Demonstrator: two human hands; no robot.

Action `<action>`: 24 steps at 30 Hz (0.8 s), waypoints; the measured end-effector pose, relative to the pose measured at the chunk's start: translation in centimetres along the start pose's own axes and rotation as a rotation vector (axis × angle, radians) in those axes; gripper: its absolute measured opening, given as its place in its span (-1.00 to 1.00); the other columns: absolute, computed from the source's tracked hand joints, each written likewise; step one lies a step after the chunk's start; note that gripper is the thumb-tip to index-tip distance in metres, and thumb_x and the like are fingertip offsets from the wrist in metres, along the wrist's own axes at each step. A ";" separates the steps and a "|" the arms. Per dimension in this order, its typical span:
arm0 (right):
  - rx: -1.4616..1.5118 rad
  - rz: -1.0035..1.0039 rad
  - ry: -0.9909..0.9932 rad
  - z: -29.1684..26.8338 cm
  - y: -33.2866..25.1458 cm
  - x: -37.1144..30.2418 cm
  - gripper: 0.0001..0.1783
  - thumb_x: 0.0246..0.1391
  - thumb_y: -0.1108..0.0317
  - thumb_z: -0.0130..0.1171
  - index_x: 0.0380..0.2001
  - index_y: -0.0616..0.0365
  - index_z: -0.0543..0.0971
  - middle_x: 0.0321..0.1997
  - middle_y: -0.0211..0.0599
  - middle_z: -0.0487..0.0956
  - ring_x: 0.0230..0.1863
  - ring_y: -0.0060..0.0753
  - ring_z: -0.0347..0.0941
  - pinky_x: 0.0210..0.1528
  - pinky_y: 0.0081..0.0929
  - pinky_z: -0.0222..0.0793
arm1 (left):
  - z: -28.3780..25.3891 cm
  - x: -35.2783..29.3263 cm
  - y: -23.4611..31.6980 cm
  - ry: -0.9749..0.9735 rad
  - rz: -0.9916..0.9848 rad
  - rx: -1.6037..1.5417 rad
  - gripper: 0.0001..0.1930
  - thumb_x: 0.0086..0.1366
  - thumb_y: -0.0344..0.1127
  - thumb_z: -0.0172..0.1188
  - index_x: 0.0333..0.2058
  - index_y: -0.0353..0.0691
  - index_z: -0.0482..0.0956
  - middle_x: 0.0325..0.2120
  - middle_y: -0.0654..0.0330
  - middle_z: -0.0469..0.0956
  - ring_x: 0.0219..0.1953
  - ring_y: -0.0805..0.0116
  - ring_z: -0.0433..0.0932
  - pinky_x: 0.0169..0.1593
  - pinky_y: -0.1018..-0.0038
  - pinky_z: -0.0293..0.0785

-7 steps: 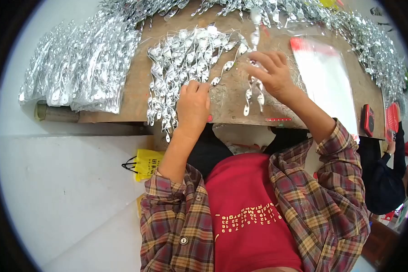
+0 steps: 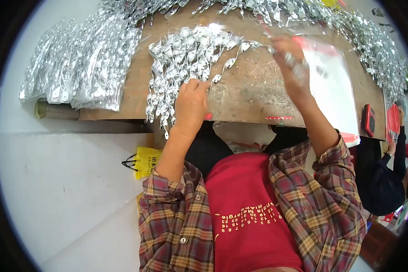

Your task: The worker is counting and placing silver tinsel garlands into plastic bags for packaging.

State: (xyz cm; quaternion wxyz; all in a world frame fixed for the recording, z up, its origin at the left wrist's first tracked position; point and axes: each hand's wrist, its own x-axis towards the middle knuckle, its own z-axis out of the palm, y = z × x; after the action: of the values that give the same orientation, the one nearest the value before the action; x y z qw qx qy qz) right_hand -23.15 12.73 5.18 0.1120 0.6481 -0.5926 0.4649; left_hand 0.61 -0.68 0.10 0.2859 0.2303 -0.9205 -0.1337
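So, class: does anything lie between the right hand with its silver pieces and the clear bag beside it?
Nothing visible does. The right hand holds the silver pieces at the left edge of the clear bag.

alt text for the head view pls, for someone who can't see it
Seen from above, a person's left hand presses on a pile of silver twisted spirals on a brown worktable, while the right hand lifts a few spirals beside a clear plastic bag. Bagged silver pieces lie stacked at left, and a yellow bag sits on the floor.
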 end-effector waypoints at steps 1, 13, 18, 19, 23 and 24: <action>0.260 0.278 0.106 0.0 -0.1 0.7 -0.76 0.26 0.36 -0.03 -0.06 0.18 0.47 -0.03 -0.29 0.51 -0.10 -0.42 0.46 0.00 -0.48 0.35 | 0.0 -0.1 0.0 -0.003 0.006 0.013 -0.75 0.02 -0.54 0.19 -0.27 -0.16 0.56 -0.38 0.14 0.43 -0.28 0.10 0.44 -0.21 0.29 0.43; 0.366 0.360 -0.099 -0.8 0.4 3.4 -0.82 0.22 0.45 0.00 -0.13 0.15 0.51 -0.05 -0.43 0.52 -0.03 -0.59 0.40 0.02 -0.61 0.30 | -0.7 0.3 0.8 -0.001 -0.019 0.039 -0.69 -0.02 -0.42 0.28 -0.22 -0.18 0.55 -0.31 0.12 0.47 -0.27 0.08 0.45 -0.19 0.30 0.40; 0.518 0.296 0.359 -2.8 3.5 5.3 -0.79 0.21 0.43 0.03 -0.09 0.11 0.51 -0.05 -0.45 0.51 0.04 -0.59 0.34 0.02 -0.56 0.31 | -0.6 1.6 1.2 0.019 -0.064 0.122 -0.64 -0.02 -0.37 0.28 -0.17 -0.14 0.52 -0.30 0.11 0.46 -0.31 0.08 0.47 -0.24 0.26 0.43; 0.258 0.329 0.160 -2.1 4.6 4.4 -0.79 0.21 0.43 0.03 -0.09 0.11 0.51 -0.06 -0.43 0.52 0.01 -0.57 0.37 0.03 -0.56 0.30 | -0.2 1.7 1.2 -0.054 -0.110 0.092 -0.64 -0.02 -0.38 0.27 -0.17 -0.13 0.51 -0.32 0.11 0.45 -0.32 0.09 0.48 -0.25 0.25 0.44; 0.305 0.253 0.066 -1.8 1.5 6.3 -0.77 0.22 0.44 0.01 -0.07 0.16 0.49 -0.06 -0.39 0.53 0.03 -0.53 0.38 0.10 -0.53 0.26 | 0.1 1.2 0.1 -0.024 -0.136 0.172 -0.63 -0.02 -0.40 0.22 -0.15 -0.12 0.50 -0.34 0.09 0.46 -0.34 0.06 0.49 -0.28 0.21 0.45; 0.345 0.270 0.300 -2.5 2.1 6.4 -0.77 0.22 0.43 0.01 -0.06 0.17 0.48 -0.06 -0.40 0.52 0.04 -0.54 0.36 0.12 -0.53 0.23 | 0.2 1.6 0.0 0.034 -0.151 0.140 -0.65 -0.01 -0.40 0.18 -0.16 -0.12 0.52 -0.35 0.09 0.48 -0.35 0.07 0.50 -0.28 0.22 0.44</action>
State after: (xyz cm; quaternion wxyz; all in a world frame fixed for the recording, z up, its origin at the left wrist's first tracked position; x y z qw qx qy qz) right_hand -27.00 9.60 10.41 0.0235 0.4966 -0.5626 0.6605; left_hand -0.63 -1.49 0.70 0.2739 0.3206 -0.9027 -0.0860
